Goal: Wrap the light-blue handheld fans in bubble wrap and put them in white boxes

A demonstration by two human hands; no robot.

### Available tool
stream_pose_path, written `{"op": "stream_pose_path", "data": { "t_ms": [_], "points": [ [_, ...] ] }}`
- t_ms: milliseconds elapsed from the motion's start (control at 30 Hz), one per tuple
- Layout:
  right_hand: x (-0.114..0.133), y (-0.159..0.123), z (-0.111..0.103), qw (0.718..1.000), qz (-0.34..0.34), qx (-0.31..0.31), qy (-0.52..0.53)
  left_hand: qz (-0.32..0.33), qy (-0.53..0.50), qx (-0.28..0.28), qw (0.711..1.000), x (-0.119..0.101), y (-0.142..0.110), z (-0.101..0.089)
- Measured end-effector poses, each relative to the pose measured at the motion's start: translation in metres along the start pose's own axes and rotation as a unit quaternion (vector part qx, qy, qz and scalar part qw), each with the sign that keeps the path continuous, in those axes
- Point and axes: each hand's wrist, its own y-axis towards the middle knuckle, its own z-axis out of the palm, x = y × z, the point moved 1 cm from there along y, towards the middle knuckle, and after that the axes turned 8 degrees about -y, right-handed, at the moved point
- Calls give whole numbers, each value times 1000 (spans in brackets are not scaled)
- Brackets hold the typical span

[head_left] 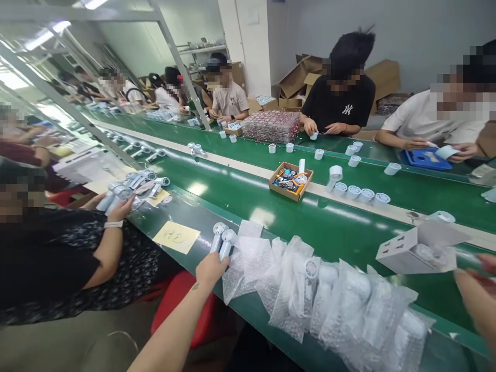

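Note:
My left hand [211, 268] reaches out to the belt's near edge and closes on the handles of two white handheld fans [222, 240] lying side by side. A row of fans in bubble-wrap bags [321, 297] lies along the near edge to the right of it. My right hand [478, 294] is at the far right edge, fingers curled round a white cardboard box [420, 250] with a fan inside; the hand is blurred.
The green conveyor belt [240, 194] runs diagonally. On it are a small cardboard tray of parts [290, 181], white round caps [360, 194] and a yellow paper [176, 236]. A person on my left holds fans [120, 194]. Other workers sit across the belt.

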Motion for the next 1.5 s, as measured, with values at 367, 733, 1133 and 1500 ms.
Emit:
{"op": "stream_pose_path", "data": {
  "t_ms": [367, 733, 1133, 1500],
  "points": [
    [84, -170, 265, 747, 399, 319, 425, 195, -453, 241, 836, -35, -92, 54],
    [65, -165, 209, 662, 447, 360, 482, 545, -210, 130, 801, -93, 2, 37],
    [76, -180, 128, 705, 420, 260, 509, 307, -427, 331, 783, -87, -66, -9],
    [70, -221, 88, 740, 417, 212, 484, 256, -368, 321, 835, -150, 0, -7]
  ]
}}
